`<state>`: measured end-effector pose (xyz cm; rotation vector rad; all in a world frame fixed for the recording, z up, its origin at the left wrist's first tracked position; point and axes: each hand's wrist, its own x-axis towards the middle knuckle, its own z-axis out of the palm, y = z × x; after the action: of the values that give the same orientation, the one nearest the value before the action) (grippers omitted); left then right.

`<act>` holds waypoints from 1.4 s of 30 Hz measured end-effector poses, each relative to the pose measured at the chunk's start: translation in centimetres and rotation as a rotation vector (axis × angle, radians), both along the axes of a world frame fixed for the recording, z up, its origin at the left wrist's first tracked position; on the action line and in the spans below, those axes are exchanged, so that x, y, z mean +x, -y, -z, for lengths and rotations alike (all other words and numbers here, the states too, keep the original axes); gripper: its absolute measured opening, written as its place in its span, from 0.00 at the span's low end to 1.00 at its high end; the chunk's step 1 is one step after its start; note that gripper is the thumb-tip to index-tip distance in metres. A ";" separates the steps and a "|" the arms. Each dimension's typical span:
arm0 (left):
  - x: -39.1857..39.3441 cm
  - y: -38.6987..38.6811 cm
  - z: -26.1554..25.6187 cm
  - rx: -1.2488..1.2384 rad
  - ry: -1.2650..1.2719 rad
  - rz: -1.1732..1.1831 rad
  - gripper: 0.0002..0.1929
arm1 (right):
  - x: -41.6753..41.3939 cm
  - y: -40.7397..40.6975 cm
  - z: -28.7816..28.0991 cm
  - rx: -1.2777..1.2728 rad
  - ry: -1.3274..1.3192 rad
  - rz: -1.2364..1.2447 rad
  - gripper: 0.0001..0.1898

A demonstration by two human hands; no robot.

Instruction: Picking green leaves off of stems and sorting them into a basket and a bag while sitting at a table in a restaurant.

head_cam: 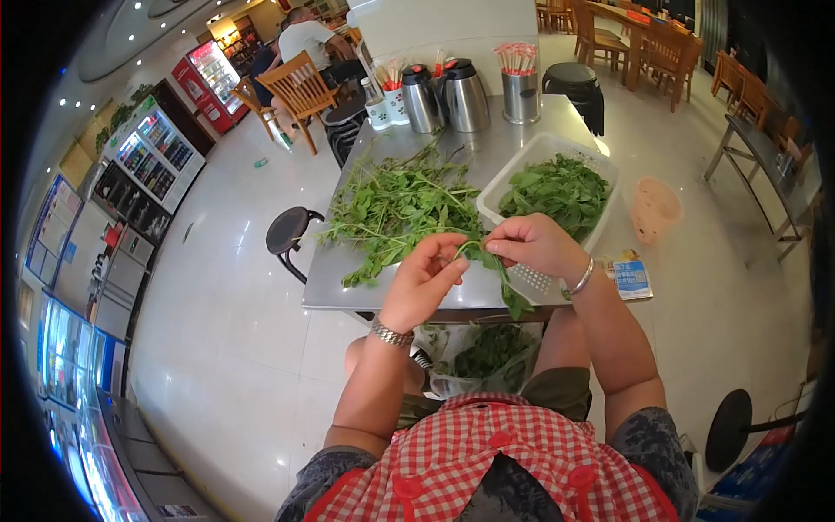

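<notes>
Between my two hands, above the near edge of a steel table [326, 293], is a sprig of leafy greens [511, 297]. My left hand [427, 274] pinches its thin bent stem. The fingertips of my right hand [531, 245] grip the same sprig on the other side, and its leaves hang down below them. Behind my left hand spreads a loose pile of long-stemmed greens [404, 202]. A white perforated plastic basket [603, 153] stands just beyond my right hand. Picked leaves [554, 192] are heaped inside it.
At the table's back stand two steel thermos jugs [468, 98] and a steel canister [520, 101] of wrapped chopsticks. A printed box [631, 279] lies at the right corner. Below my lap's front sits a plastic bag [496, 355] of greens. A black stool [290, 231] stands left.
</notes>
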<state>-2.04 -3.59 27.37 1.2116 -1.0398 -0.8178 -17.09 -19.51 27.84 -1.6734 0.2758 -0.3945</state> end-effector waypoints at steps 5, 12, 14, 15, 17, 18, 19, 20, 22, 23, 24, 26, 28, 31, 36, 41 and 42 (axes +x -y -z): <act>0.1 0.6 0.7 -0.024 0.522 -0.228 0.05 | -0.1 -1.3 -0.8 -1.043 0.076 0.233 0.05; 0.4 0.6 1.7 0.067 0.490 -0.101 0.10 | -0.7 -1.0 -1.6 -1.427 -0.022 0.245 0.03; 0.8 0.5 1.6 0.088 0.499 -0.087 0.10 | -1.2 1.1 -1.6 -1.552 -0.253 0.414 0.03; 1.1 0.5 1.5 0.071 0.424 -0.112 0.10 | -2.0 3.6 -1.5 -1.541 -0.395 0.469 0.05; 0.8 0.3 1.2 0.055 0.344 -0.130 0.10 | -3.8 6.3 -0.4 -1.524 -0.545 0.523 0.07; 0.7 0.2 0.5 0.107 0.297 -0.135 0.11 | -4.1 6.3 -0.2 -1.498 -0.475 0.609 0.10; 0.7 0.2 0.1 0.158 0.249 -0.139 0.11 | -4.3 6.2 0.0 -1.469 -0.404 0.693 0.14; 0.8 0.6 0.4 0.117 0.218 -0.122 0.11 | -4.4 6.1 0.2 -1.333 -0.281 0.492 0.22; 0.5 0.7 0.3 0.129 0.193 -0.125 0.11 | -3.1 3.9 0.5 -0.745 -0.166 0.287 0.21; 0.5 0.8 0.3 0.140 0.169 -0.130 0.11 | -2.1 2.7 0.6 -0.158 -0.049 0.082 0.20; 0.5 0.7 0.4 0.151 0.161 -0.132 0.11 | -1.4 1.2 0.4 -0.148 -0.058 0.078 0.20; 0.7 1.0 0.4 0.123 0.187 -0.138 0.12 | -0.4 -1.0 -0.5 -0.572 0.074 0.152 0.15; 0.9 1.3 -0.1 0.165 0.145 -0.133 0.12 | -0.5 -1.8 -0.7 -0.901 0.114 0.239 0.14; 1.0 1.7 -0.5 0.193 0.091 -0.128 0.12 | 0.2 -2.0 -0.3 -1.301 0.313 0.367 0.09; 1.3 1.7 -0.3 0.183 0.202 -0.103 0.11 | -0.2 -0.8 -0.3 -1.439 0.154 0.269 0.06; 1.2 2.0 1.4 0.039 0.316 -0.059 0.11 | -0.9 -0.1 -1.1 -1.372 0.079 0.295 0.05; 0.7 1.8 0.9 0.090 0.313 -0.046 0.11 | -1.2 0.0 -1.2 -1.295 0.070 0.317 0.04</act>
<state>-1.33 -5.35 26.42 1.4675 -1.2317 -0.6570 -18.33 -19.51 29.01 -2.8760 0.2389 -1.0016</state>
